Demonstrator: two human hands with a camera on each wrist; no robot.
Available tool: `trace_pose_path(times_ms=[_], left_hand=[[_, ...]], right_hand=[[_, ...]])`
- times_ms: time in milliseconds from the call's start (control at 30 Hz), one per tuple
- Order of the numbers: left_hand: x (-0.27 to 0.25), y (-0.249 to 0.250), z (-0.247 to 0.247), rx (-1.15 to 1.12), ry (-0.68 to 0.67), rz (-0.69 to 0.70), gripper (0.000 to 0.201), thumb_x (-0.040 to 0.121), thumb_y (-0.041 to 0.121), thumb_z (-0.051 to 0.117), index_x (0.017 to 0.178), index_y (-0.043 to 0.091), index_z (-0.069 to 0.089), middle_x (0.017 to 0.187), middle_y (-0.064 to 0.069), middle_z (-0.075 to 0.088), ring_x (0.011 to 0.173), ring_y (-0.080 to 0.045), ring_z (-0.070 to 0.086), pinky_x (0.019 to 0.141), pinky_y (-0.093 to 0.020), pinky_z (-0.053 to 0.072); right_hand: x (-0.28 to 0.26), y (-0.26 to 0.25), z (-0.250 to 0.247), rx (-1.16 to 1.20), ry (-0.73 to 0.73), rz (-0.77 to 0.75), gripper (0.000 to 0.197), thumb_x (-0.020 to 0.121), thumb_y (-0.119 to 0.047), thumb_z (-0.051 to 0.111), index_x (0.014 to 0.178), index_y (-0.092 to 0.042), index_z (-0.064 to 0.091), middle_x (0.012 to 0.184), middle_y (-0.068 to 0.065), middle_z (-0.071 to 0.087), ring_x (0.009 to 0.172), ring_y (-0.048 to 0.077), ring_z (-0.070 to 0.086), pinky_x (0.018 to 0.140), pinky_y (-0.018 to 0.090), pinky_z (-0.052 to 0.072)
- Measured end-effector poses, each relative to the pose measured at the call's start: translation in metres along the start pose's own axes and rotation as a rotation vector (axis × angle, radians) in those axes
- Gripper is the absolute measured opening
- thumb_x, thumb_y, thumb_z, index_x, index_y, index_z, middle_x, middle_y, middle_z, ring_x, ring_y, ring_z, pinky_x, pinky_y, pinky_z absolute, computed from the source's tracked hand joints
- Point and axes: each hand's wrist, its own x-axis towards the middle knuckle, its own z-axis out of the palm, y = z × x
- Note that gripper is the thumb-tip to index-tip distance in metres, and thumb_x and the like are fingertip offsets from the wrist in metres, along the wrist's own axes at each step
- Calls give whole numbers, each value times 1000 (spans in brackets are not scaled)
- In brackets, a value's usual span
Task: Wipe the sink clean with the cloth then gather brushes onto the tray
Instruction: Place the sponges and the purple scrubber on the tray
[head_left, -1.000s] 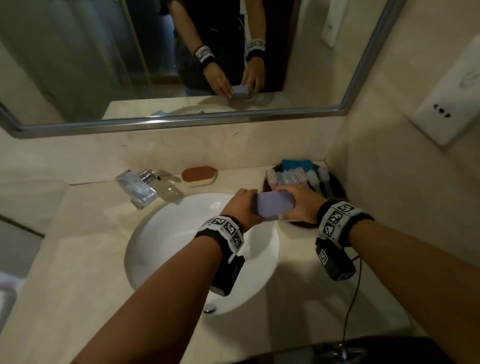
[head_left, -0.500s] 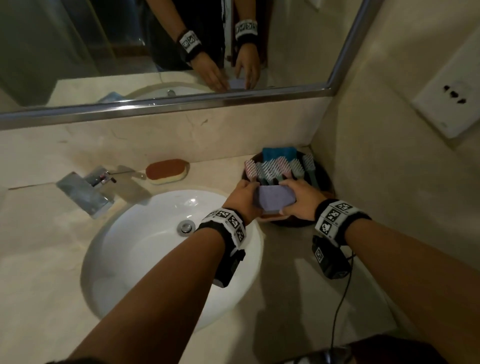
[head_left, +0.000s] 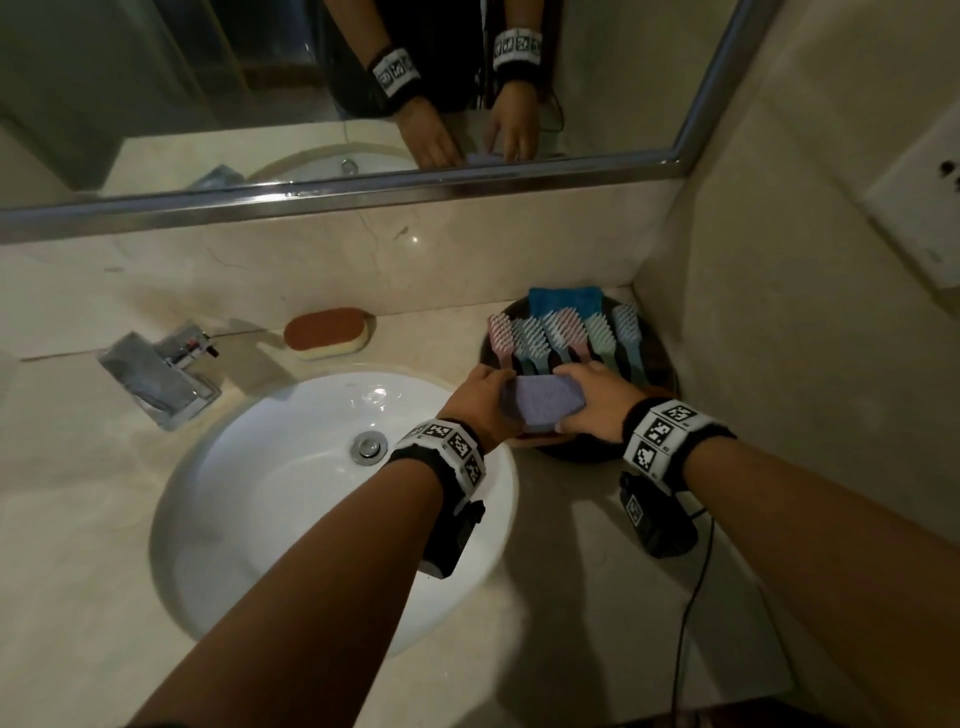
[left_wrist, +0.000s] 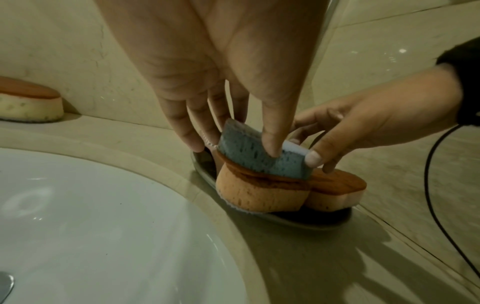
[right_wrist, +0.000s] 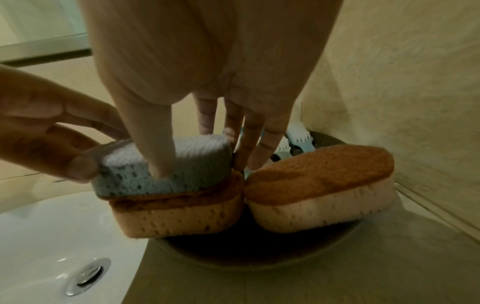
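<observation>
Both hands hold a blue-grey sponge (head_left: 543, 402) at the front of the dark round tray (head_left: 661, 364). My left hand (head_left: 483, 400) pinches its left end and my right hand (head_left: 592, 395) pinches its right end. In the wrist views this sponge (left_wrist: 257, 158) (right_wrist: 207, 156) lies on top of an orange sponge (right_wrist: 176, 216) in the tray, with a second orange sponge (right_wrist: 319, 185) beside it. Several pastel brushes (head_left: 561, 332) lie in a row across the tray, and a blue cloth (head_left: 566, 299) sits behind them. The white sink (head_left: 291, 493) is to the left.
Another orange sponge (head_left: 327, 332) lies on the counter behind the sink, near the chrome faucet (head_left: 156, 379). The tray sits in the corner against the right wall. A mirror runs along the back wall. A black cable (head_left: 691, 597) hangs from my right wrist.
Both hands have carried the blue-grey sponge from above the sink's right rim to the front of the tray and lowered it onto an orange sponge.
</observation>
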Motion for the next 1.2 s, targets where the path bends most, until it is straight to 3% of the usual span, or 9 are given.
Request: trace_pose_path(times_ms=[200,333,600,767,1033,1200], left_hand=[[-7,0,-5,-11,-6,3,73,80,23,72,143,16,34,140,-8,37,128,-24,42,106,-30,36],[-14,-2,-20,-52,53,-18,77,80,24,73,144,16,31,143,-7,35,131,-24,40,108,-33,36],[-27,-57,-55,-10,219,-139,75,83,25,69,146,19,29,147,-6,31,134,-24,37,110,-38,35],[-31,-102,-74,5,249,-203,74,83,24,69,145,20,30,149,-3,28,133,-24,38,107,-43,39],[-14,-168,-96,31,275,-264,73,85,26,65,146,17,25,152,-9,21,135,-28,34,110,-37,34],[6,-196,-104,-23,294,-350,73,84,19,64,146,22,24,151,-9,21,130,-32,38,107,-41,40]], right_hand=[[-4,-2,-11,-34,-4,-34,92,69,-41,78,144,-24,28,143,10,33,128,28,41,106,38,38],[-2,-15,-29,-46,47,-90,87,71,-48,74,143,-27,31,149,7,30,132,27,37,108,39,38],[17,-76,-33,-61,70,-185,72,80,-40,68,141,-25,33,142,11,36,127,29,42,104,36,38],[35,-123,-20,-70,38,-217,69,81,-37,68,140,-26,34,142,8,37,129,26,41,107,39,37],[77,-189,8,-135,56,-218,67,82,-40,65,140,-30,34,142,2,41,126,22,44,99,27,36],[114,-213,35,-19,-2,-199,72,80,-29,68,143,-25,32,145,8,36,128,24,44,105,32,40]])
